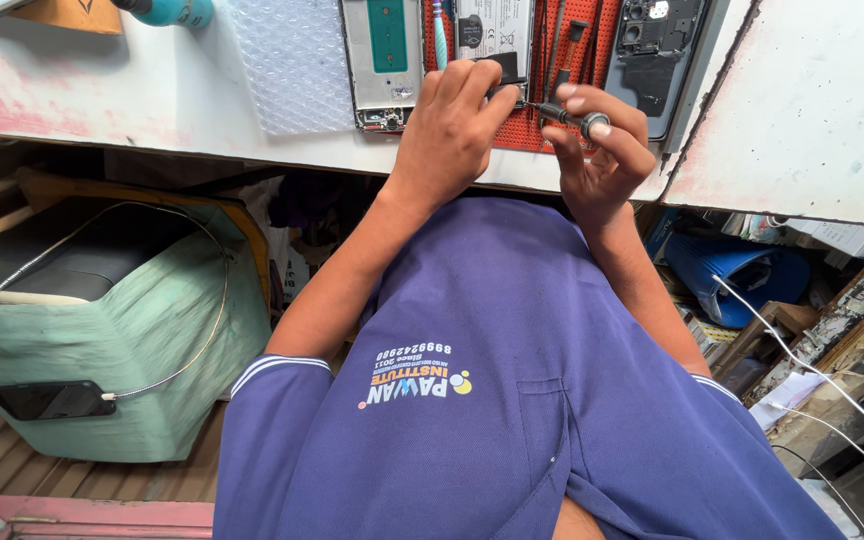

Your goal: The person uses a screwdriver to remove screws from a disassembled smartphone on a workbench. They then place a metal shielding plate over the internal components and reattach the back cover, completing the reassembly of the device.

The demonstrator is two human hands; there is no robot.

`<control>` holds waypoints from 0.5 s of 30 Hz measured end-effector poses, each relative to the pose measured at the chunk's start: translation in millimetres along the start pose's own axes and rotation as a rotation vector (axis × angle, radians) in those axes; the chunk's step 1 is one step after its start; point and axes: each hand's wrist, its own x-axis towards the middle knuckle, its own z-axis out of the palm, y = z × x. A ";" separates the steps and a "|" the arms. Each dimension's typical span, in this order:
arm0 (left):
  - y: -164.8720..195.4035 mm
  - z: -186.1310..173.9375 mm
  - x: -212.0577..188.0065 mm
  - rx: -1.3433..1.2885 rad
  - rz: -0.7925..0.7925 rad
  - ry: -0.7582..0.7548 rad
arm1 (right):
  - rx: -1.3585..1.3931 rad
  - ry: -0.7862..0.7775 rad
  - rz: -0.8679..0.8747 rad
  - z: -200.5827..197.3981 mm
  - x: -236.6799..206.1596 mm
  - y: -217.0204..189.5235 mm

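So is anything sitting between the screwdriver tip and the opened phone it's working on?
Nothing visible. The right hand holds the screwdriver, its tip reaching the lower end of the opened phone on the red mat. The left hand steadies the phone there, and its fingers hide the contact spot.

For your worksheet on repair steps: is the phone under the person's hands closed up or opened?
Opened. The phone lies on the red mat with its battery exposed, and a separate dark back cover lies beside it.
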 end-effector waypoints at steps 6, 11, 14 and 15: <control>10.2 4.9 -8.6 0.139 -0.011 -0.013 | 0.027 -0.020 0.021 0.7 2.8 -2.2; 18.4 5.2 -12.0 0.206 -0.055 -0.038 | 0.096 -0.045 0.087 -0.7 6.0 -3.5; 21.4 3.0 -12.1 0.203 -0.077 -0.041 | 0.145 -0.006 0.081 -1.4 8.6 -5.5; 22.2 2.4 -11.6 0.204 -0.083 -0.045 | 0.130 0.006 0.055 -1.6 9.9 -5.7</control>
